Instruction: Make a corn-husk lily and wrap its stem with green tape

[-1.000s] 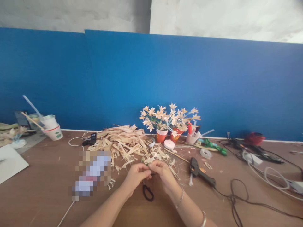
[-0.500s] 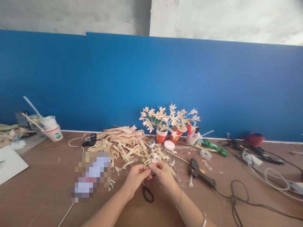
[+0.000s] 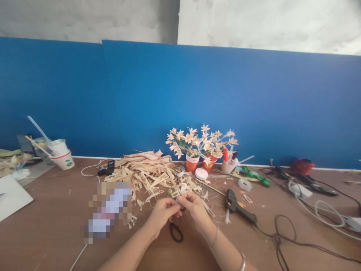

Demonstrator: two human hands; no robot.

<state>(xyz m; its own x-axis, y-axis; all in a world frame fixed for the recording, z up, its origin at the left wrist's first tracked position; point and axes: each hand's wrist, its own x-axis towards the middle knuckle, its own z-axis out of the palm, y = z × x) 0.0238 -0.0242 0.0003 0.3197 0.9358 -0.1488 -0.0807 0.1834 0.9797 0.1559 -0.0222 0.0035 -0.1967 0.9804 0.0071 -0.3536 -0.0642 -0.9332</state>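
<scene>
My left hand (image 3: 165, 211) and my right hand (image 3: 193, 207) meet fingertip to fingertip above the table, both in a pinch. Something small, partly dark green, shows between the fingers; its kind is too hidden to make out. Below them lie scissors, with one black handle loop (image 3: 176, 232) in sight and the rest covered by my hands. Just beyond my fingers are pale dried husk scraps (image 3: 187, 186), which run into a bigger heap of dried husk strips (image 3: 149, 169) at the left.
Behind stand red paper cups (image 3: 192, 163) of pale husk flowers (image 3: 191, 140). A white ribbon roll (image 3: 201, 173), clear tape roll (image 3: 245, 184) and black glue gun (image 3: 239, 209) with its cord lie to the right. Further left are a blurred-out phone-like object (image 3: 108, 212) and a tilted white cup (image 3: 63, 160).
My hands stay together in nearly the same place, with only a slight shift of the fingers. Nothing else has visibly moved, apart from a tiny shift of the camera.
</scene>
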